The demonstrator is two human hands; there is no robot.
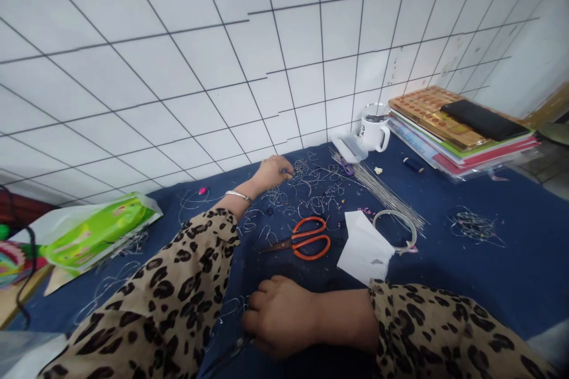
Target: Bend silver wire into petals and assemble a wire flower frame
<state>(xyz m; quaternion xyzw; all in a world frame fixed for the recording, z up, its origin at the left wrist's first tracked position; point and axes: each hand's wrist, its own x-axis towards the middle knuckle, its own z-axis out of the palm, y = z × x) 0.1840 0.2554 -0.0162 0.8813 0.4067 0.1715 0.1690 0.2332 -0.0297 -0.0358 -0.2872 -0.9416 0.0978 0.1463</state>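
My left hand (272,173) reaches toward the wall, its fingers closed together at the edge of a tangle of thin wire pieces (306,173); whatever they pinch is too small to make out. Close to me, my right hand (282,315) is curled into a fist, palm down. A dark slender tool (229,356) sticks out from under it to the left, mostly hidden by the fist. Between the hands lie orange-handled scissors (311,240), blades pointing left. Right of them is a folded white paper (365,249).
A bundle of straight wires (382,186), a ring-shaped coil (415,231) and a white mug (374,130) stand right. Stacked books (444,121) bear a black phone (484,118). Another wire tangle (475,226) lies far right. A green packet (104,231) lies left. The tiled wall (222,95) borders the back.
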